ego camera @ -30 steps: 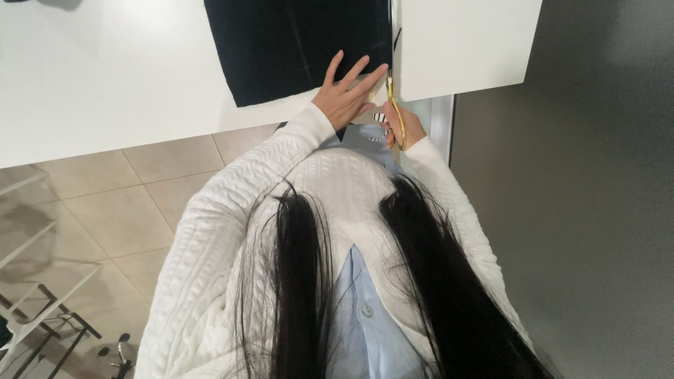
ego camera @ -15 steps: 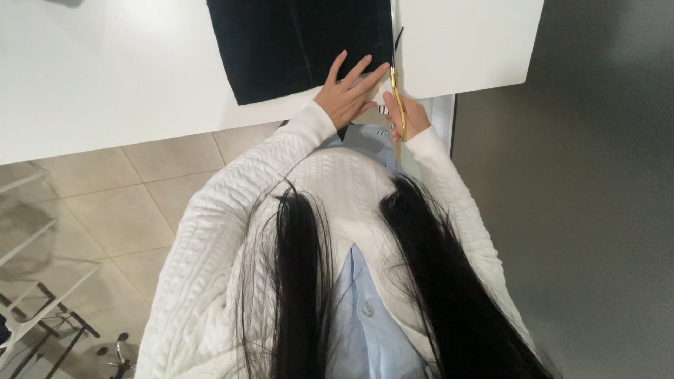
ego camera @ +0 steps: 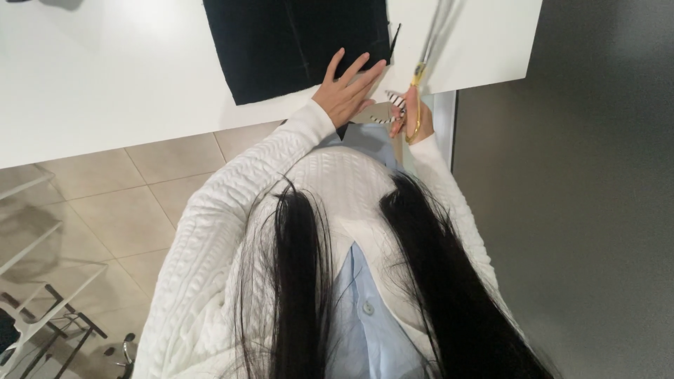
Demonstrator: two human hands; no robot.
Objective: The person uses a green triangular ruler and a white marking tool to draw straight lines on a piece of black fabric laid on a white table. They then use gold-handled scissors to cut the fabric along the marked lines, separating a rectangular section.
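Note:
A piece of dark navy fabric [ego camera: 295,42] lies flat on the white table [ego camera: 105,77]. My left hand [ego camera: 347,88] rests on its near right corner with the fingers spread, pressing it down. My right hand [ego camera: 414,119] is just to the right, at the table's edge, closed around the gold handles of a pair of scissors [ego camera: 425,56]. The silver blades point away from me over the table, beside the fabric's right edge. A black-and-white striped bit [ego camera: 393,105] shows by the handles. White knit sleeves cover both arms.
Beige floor tiles [ego camera: 126,203] lie under the table on the left. A white wire rack [ego camera: 28,260] stands at the lower left. A plain grey surface [ego camera: 590,210] fills the right side. My long dark hair and pale blue shirt fill the lower middle.
My right hand with the scissors has shifted a little right and forward, so the blades now reach further over the table. My left hand stays on the fabric.

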